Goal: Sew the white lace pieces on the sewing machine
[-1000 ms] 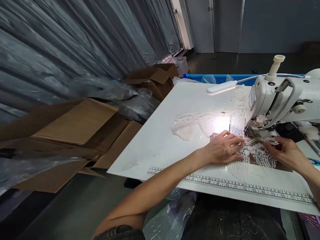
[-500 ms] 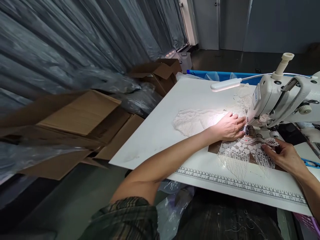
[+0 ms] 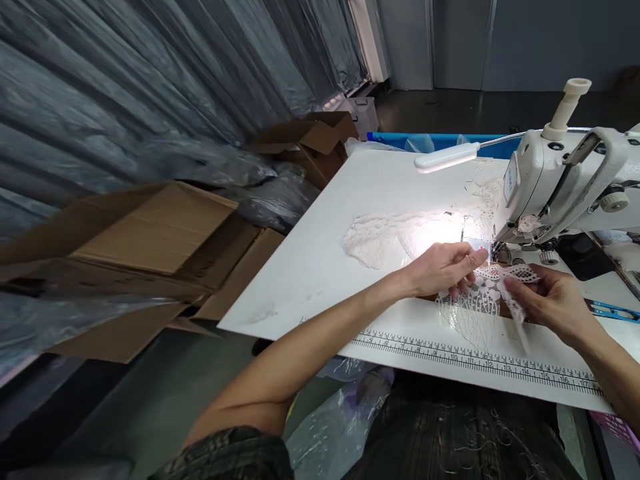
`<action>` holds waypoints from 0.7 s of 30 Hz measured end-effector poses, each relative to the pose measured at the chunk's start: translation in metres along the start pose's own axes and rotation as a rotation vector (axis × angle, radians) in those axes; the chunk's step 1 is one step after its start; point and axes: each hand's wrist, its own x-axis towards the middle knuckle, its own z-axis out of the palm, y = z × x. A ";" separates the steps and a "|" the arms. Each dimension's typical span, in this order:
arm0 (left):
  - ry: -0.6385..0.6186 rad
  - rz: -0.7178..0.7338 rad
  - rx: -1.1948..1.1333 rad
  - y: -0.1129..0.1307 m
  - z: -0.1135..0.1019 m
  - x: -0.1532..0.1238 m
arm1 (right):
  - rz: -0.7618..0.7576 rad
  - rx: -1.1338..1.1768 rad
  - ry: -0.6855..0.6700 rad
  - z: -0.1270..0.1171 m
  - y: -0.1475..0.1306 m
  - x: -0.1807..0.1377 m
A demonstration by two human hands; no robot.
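A white lace trim (image 3: 470,320) with a scalloped band and long fringe-like points hangs in front of the sewing machine's (image 3: 533,190) needle area. My left hand (image 3: 445,268) is at its left end, fingers curled and thumb towards the presser foot, closed on the lace's edge; part of the grip is hidden. My right hand (image 3: 555,299) pinches the band's right end between thumb and fingers, with a strip of lace dangling below. More white lace (image 3: 375,240) lies spread on the table behind my left hand, brightly lit near the needle.
A printed ruler (image 3: 450,357) runs along the front edge of the white table (image 3: 300,280). Blue thread snips (image 3: 615,311) lie at right. A white lamp (image 3: 447,157) reaches in from the machine. Open cardboard boxes (image 3: 155,227) and plastic bags stand to the left.
My left hand has lifted from lying flat beside the needle, turned, and come towards me. My right hand has moved slightly left with the lace, whose right part is now gathered.
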 end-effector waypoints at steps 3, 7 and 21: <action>-0.079 -0.149 -0.125 0.000 0.010 -0.007 | 0.043 0.048 -0.138 0.009 -0.015 0.001; 0.020 -0.113 0.111 -0.006 0.017 -0.011 | -0.097 -0.314 -0.057 -0.006 -0.008 0.006; 0.171 -0.094 0.090 -0.019 0.011 -0.009 | -0.755 -1.157 0.051 -0.009 0.031 0.019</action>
